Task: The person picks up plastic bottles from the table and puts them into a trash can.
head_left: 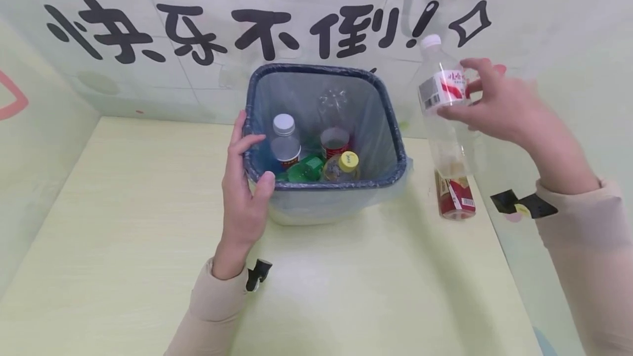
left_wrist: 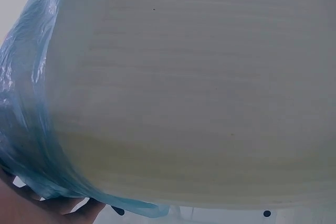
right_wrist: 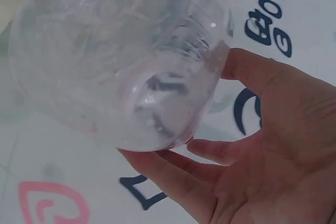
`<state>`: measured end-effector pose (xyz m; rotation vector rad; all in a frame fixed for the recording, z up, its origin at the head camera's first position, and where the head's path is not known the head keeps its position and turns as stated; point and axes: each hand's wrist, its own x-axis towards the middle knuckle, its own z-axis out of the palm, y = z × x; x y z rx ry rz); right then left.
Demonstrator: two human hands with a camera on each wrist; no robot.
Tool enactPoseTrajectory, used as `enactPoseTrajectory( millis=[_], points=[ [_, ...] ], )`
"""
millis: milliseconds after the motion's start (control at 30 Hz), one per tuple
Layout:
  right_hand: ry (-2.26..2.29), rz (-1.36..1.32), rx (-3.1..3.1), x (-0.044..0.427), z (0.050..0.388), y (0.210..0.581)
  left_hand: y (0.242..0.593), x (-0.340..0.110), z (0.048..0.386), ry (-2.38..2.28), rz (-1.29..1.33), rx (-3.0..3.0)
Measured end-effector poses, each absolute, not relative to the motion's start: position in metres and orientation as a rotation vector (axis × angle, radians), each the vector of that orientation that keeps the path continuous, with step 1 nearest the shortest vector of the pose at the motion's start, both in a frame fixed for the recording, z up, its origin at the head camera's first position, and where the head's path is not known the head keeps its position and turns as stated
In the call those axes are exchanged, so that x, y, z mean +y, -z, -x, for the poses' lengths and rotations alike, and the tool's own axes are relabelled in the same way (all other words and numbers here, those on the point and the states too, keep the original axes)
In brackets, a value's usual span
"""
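Note:
My right hand [head_left: 504, 103] grips a clear plastic bottle [head_left: 447, 142] round its white and red label, thumb on the near side. The bottle stands nearly upright in the air, white cap up, right of the bin. In the right wrist view, its clear base [right_wrist: 105, 66] fills much of the picture. My left hand [head_left: 244, 202] holds the trash bin [head_left: 316, 207] at its left front corner, with the index finger over the rim and the thumb at the front. A bluish plastic liner [left_wrist: 31, 93] covers the bin's rim. The left wrist view shows mostly the bin's pale wall.
Inside the bin are a white-capped bottle [head_left: 285, 139], a green bottle [head_left: 306, 169], a yellow-capped bottle [head_left: 343, 166] and a clear bottle with a red label [head_left: 336, 120]. A red-labelled bottle [head_left: 457, 199] is on the table [head_left: 148, 235], partly behind the held bottle. A wall [head_left: 198, 87] stands behind.

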<state>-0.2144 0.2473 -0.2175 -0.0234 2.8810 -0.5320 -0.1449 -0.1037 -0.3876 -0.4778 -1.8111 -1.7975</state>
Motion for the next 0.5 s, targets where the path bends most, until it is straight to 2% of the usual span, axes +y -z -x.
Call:
enactPoseTrajectory(
  millis=[500],
  points=[
    [0.535,0.042,2.94,0.22,0.204,0.182,0.387,-0.106,0.145,1.777,0.478,-1.84]
  ],
)
